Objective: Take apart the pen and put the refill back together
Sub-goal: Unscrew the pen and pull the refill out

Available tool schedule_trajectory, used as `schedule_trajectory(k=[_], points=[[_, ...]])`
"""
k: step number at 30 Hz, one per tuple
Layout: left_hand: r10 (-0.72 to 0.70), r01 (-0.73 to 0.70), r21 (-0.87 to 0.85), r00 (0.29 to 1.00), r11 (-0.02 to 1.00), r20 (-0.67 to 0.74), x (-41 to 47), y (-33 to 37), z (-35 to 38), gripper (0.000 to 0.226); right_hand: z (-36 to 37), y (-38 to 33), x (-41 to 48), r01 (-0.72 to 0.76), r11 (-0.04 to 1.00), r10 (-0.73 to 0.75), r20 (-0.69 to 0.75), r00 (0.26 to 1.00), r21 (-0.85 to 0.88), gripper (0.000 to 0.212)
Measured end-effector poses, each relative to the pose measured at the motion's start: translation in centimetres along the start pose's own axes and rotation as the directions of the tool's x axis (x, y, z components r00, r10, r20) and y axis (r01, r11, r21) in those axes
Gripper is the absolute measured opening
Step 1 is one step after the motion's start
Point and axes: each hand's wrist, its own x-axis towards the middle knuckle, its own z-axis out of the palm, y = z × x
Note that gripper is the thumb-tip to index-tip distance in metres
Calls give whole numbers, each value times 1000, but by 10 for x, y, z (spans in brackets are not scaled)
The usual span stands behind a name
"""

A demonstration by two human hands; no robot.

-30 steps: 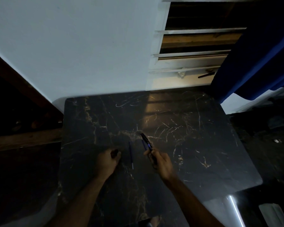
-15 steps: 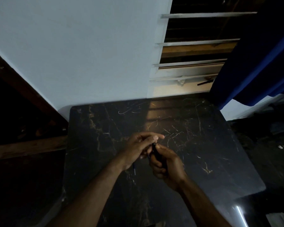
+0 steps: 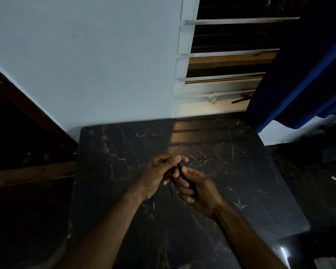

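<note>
Both hands meet above the tabletop (image 3: 231, 171). The right hand (image 3: 199, 188) grips the pen (image 3: 180, 170), its long axis pointing away; the left hand (image 3: 159, 171) pinches its far tip.

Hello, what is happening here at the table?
A person is working on a pen above a dark marble table. The right hand grips the dark pen barrel, and the left hand pinches its upper end. A thin blue part, maybe the refill, shows between the hands; the dim light hides finer details.
</note>
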Motion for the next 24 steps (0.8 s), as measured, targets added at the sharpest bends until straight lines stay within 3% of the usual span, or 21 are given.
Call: schedule_trajectory(k=[5, 9, 13, 16, 20, 24], points=[[56, -51, 32, 978, 998, -199, -3, -4, 11, 33, -3, -1, 5, 107, 954, -130, -65, 989, -279, 29], [109, -99, 46, 914, 994, -391, -4, -5, 23, 11, -5, 18, 16, 224, 731, -396, -133, 909, -645, 18], [121, -74, 114, 857, 991, -501, 2, -2, 30, 26, -2, 32, 28, 267, 706, -481, -167, 861, -656, 21], [101, -21, 172, 876, 985, -471, 1, 2, 23, 22, -2, 30, 29, 258, 690, -487, -169, 857, -677, 22], [-40, 61, 87, 974, 994, -224, -2, 3, 1, 26, -3, 13, 22, 202, 771, -360, -151, 921, -604, 17], [-6, 36, 203, 989, 979, -146, 1, 7, -8, 22, -6, 1, 16, 102, 827, -218, -148, 965, -553, 42]])
